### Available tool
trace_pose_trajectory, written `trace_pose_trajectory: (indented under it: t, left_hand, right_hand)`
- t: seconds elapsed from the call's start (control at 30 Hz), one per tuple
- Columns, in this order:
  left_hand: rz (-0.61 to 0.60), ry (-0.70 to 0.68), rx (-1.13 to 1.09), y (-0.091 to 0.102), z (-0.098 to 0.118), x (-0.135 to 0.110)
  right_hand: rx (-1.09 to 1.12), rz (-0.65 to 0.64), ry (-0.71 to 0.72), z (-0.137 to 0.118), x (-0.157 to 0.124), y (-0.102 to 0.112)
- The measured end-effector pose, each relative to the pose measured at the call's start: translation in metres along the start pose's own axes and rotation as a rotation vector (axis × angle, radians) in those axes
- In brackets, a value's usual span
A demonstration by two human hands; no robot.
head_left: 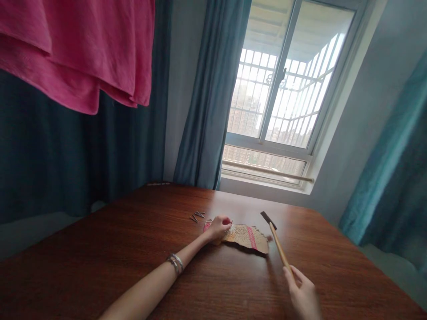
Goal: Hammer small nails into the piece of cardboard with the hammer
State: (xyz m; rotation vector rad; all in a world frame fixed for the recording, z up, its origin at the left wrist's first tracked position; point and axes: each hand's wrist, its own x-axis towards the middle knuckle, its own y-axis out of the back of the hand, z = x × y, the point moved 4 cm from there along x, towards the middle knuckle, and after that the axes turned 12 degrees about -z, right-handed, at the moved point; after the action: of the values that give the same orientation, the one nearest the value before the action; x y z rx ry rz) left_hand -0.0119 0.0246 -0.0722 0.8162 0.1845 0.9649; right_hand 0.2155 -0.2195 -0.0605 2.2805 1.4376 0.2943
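**A hammer (281,251) in the right hand (303,291), the left hand (220,227) over a torn piece of cardboard (243,236)**

Nearest, at the lower right, the right hand has its fingers closed around the lower part of the hammer's handle. The handle is pale, smooth wood; the narrow, dark head points away, just beyond the cardboard's right end. From the lower left reaches the other forearm, with bracelets (175,263) at the wrist. Its thumb and fingertips are drawn close together; whether anything sits between them, I cannot tell.

The cardboard lies at the middle of a glossy, red-brown wooden table (133,249), its left part beneath that hand. It is tan, dotted with small dark specks, with an orange tint near the fingers, a pink band across its right part and more pink at the left end. Its near edge is ragged and wavy. Just beyond the hand, to its left, several thin, dark nails (197,216) lie loose.

At the upper left hangs a bright pink cloth (110,53). Behind the table are blue-green curtains (207,111) and a barred window (276,84).
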Motion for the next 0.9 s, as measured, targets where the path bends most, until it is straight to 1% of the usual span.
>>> trace_pose_trajectory:
  t: [0.07, 0.13, 0.17, 0.23, 0.33, 0.47, 0.57, 0.67, 0.77, 0.9]
  left_hand:
    - [-0.003, -0.003, -0.011, -0.001, -0.001, 0.0]
    - [-0.005, -0.003, -0.022, -0.001, -0.001, 0.0]
    - [-0.005, -0.003, -0.028, -0.001, -0.002, 0.0]
    - [0.0, -0.004, -0.033, -0.001, -0.002, 0.0]
    - [0.003, -0.004, -0.033, -0.001, 0.0, -0.001]
    - [0.005, -0.005, -0.027, 0.001, 0.005, -0.003]
    - [0.003, 0.002, -0.007, 0.002, 0.008, -0.003]
    - [0.002, -0.023, -0.018, 0.002, 0.009, -0.003]
    - [-0.004, -0.038, -0.025, 0.001, 0.008, -0.003]
    - [-0.008, -0.012, 0.003, 0.001, 0.005, -0.002]
  right_hand:
    - [0.32, -0.017, -0.008, -0.001, -0.009, -0.011]
    - [0.569, -0.053, -0.015, -0.007, -0.02, -0.027]
    - [0.66, -0.079, -0.021, -0.011, -0.026, -0.036]
    - [0.774, -0.119, -0.035, -0.021, -0.037, -0.053]
    - [0.829, -0.135, -0.048, -0.034, -0.047, -0.071]
    - [0.828, -0.201, -0.05, -0.045, -0.049, -0.086]
    - [0.831, -0.252, -0.035, -0.048, -0.046, -0.09]
    - [0.839, -0.287, -0.022, -0.048, -0.045, -0.091]
    - [0.837, -0.307, -0.03, -0.048, -0.045, -0.091]
    - [0.826, -0.317, -0.035, -0.049, -0.046, -0.09]
